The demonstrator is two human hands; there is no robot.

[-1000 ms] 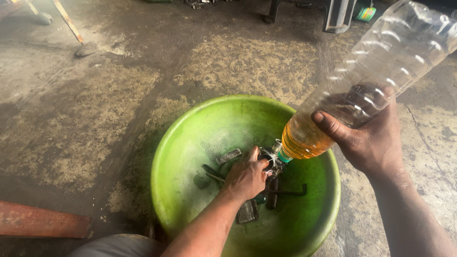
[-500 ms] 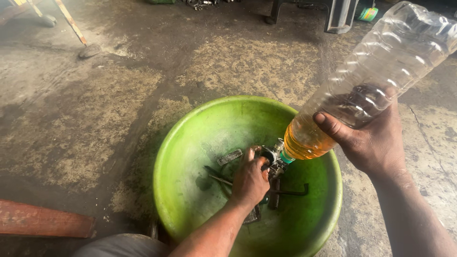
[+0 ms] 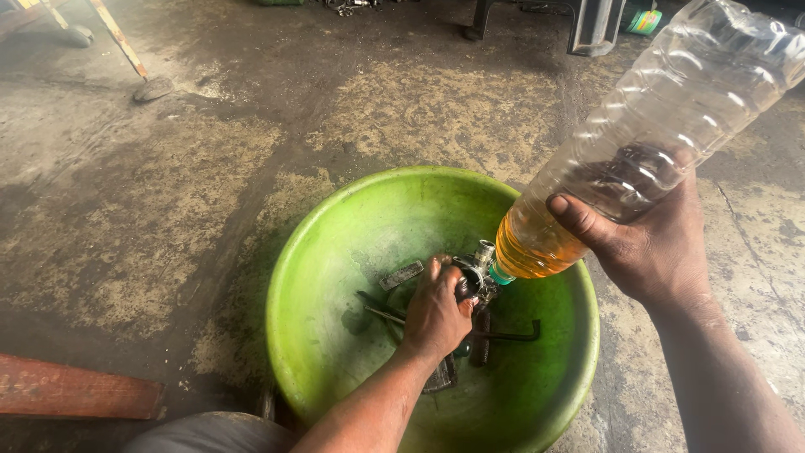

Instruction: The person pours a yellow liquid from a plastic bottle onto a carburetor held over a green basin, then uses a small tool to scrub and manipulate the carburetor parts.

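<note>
Lying at the lower left edge, a flat reddish-brown wooden plank (image 3: 75, 387) is seen on the stained concrete floor (image 3: 168, 193), well apart from the work. Further right, a round bright-green plastic basin (image 3: 335, 252) is set on that floor, and dark metal parts and a bent rod (image 3: 510, 335) are scattered in its bottom. Inside the basin, the left hand (image 3: 436, 312) is closed around a small grey metal engine part (image 3: 476, 273), held just above the basin's bottom. At the right, a large clear ribbed plastic bottle (image 3: 671, 109) is gripped around its middle by the right hand (image 3: 650, 239). Its long axis runs from upper right to lower left, the neck pointed down at the metal part and touching it. Amber liquid (image 3: 532, 243) is gathered at the lowered neck end
</note>
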